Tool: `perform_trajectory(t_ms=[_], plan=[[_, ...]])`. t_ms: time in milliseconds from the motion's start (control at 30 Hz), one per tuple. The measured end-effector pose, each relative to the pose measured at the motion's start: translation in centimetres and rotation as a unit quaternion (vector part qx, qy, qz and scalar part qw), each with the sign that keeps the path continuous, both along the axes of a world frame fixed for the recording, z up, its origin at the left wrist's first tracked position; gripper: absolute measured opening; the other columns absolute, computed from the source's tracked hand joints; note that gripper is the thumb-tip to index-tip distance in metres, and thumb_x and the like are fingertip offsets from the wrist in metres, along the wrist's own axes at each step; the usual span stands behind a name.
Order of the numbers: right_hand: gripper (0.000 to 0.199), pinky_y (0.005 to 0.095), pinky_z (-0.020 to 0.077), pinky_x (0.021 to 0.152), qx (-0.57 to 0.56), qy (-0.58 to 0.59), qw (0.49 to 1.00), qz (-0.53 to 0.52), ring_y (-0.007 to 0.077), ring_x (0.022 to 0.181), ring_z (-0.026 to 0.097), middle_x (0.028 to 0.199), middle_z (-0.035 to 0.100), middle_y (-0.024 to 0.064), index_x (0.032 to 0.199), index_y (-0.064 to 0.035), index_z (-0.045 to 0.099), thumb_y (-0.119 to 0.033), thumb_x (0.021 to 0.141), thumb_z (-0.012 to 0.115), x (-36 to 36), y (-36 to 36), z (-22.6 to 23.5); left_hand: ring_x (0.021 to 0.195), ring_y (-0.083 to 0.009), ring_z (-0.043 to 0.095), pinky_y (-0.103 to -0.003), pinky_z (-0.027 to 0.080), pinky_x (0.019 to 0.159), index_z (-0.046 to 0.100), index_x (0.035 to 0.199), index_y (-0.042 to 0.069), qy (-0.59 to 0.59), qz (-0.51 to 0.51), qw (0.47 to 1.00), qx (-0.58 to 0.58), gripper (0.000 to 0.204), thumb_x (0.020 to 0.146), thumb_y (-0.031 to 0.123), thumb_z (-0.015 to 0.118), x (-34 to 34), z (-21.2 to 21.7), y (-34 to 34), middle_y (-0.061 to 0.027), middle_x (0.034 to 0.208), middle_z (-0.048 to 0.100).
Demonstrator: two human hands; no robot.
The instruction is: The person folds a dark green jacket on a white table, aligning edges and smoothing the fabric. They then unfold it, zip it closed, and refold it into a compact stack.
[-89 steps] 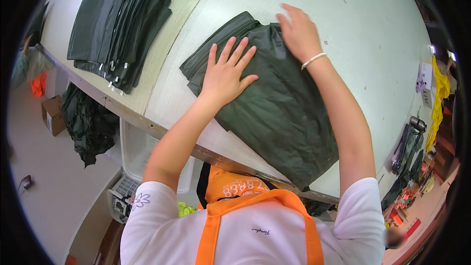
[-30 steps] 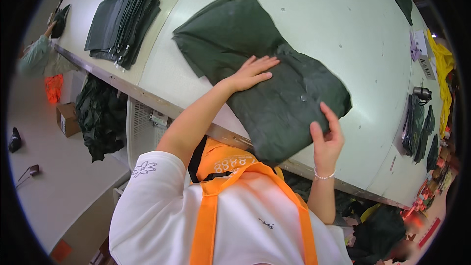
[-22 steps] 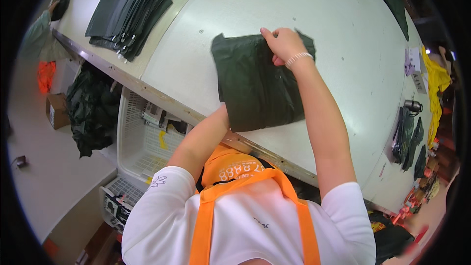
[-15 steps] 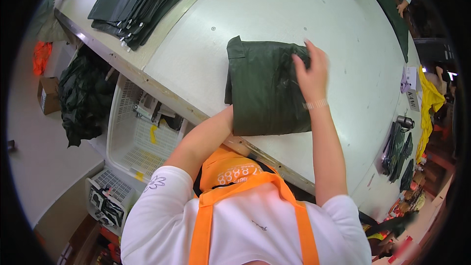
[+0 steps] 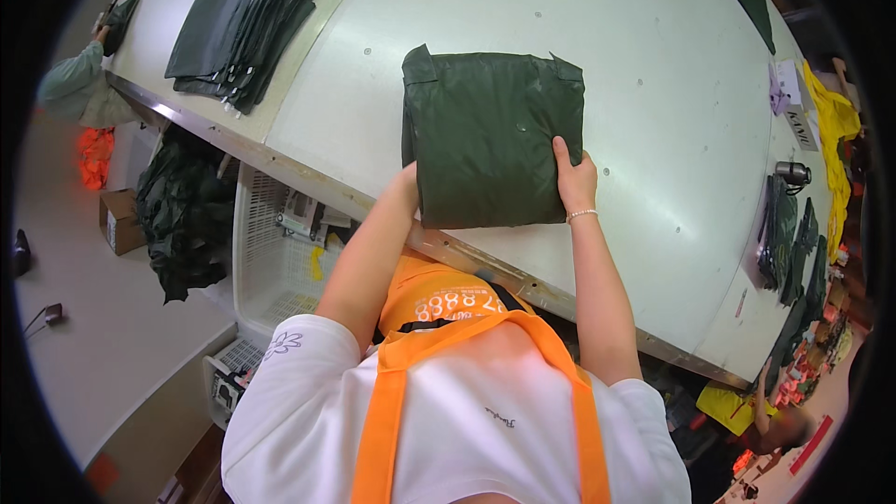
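A folded dark green garment (image 5: 499,140), glossy and roughly square, lies in front of me on the white table. Two pointed corners stick up along its far edge. My right hand (image 5: 577,182) grips its right edge, thumb on top and the other fingers tucked beneath. At the left edge my left hand (image 5: 411,179) reaches under the cloth, so its fingers are hidden.
A stack of folded dark green pieces (image 5: 238,33) sits at the far left of the table (image 5: 653,149). Below the left edge stand a white basket (image 5: 257,252) and a dark green heap (image 5: 182,215). A flask (image 5: 793,173) and dark bundles (image 5: 779,233) lie right.
My right hand has come down from the garment's upper right corner to grip its right edge. That far right corner now shows unfolded. My left hand stays under the left side. The view has shifted.
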State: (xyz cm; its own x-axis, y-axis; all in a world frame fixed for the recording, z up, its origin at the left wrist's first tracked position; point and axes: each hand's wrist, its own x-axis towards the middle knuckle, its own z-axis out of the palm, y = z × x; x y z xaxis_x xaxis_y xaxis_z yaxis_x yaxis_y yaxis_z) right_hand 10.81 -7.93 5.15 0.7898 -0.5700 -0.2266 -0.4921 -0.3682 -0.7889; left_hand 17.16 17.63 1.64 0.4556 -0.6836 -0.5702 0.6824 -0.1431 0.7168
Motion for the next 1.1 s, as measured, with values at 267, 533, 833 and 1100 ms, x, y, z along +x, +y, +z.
perform_trajectory(t_ms=[267,533,833,1100], plan=[[0.074,0.0447,0.0489,0.081,-0.105,0.142,0.982,0.059,0.0411,0.090,0.063,0.095,0.065,0.0257,0.109,0.0069,0.055,-0.061,0.081,0.058,-0.7,1.0,2.2,0.101,-0.0223,0.059,-0.036,0.046,0.087,0.043,0.132,0.001,-0.209,0.292,0.901,0.243,0.061,0.087,0.038,0.062,-6.4,4.7,2.9,-0.0120,0.113,0.060],[0.078,0.0400,0.0381,0.100,-0.055,-0.078,0.990,0.107,0.0351,0.121,0.046,0.122,0.056,0.0235,0.124,0.0046,0.050,-0.058,0.078,0.065,5.1,-4.1,4.0,0.102,-0.0265,0.056,-0.040,0.044,0.090,0.042,0.132,-0.002,-0.326,0.322,0.841,0.287,0.080,0.073,0.040,0.075,3.5,4.9,4.1,-0.0146,0.116,0.057],[0.036,0.0307,0.0474,0.087,0.507,0.094,0.852,0.094,0.0168,0.092,0.060,0.100,0.065,0.0076,0.103,-0.0035,0.063,-0.030,0.079,0.067,13.5,-6.8,0.4,0.083,-0.0195,0.061,-0.033,0.048,0.081,0.063,0.095,0.002,0.055,0.231,0.964,0.116,0.023,0.078,0.017,0.063,14.5,3.2,1.3,-0.0077,0.090,0.066],[0.033,0.0286,0.0456,0.079,0.236,-0.124,0.932,0.244,0.0146,0.087,0.054,0.092,0.057,0.0028,0.099,-0.0010,0.056,0.000,0.066,0.061,6.8,-6.9,16.5,0.087,-0.0171,0.058,-0.032,0.046,0.081,0.057,0.092,0.002,-0.428,0.091,0.899,0.026,0.020,0.074,0.003,0.066,10.0,19.4,0.7,-0.0046,0.088,0.060]])
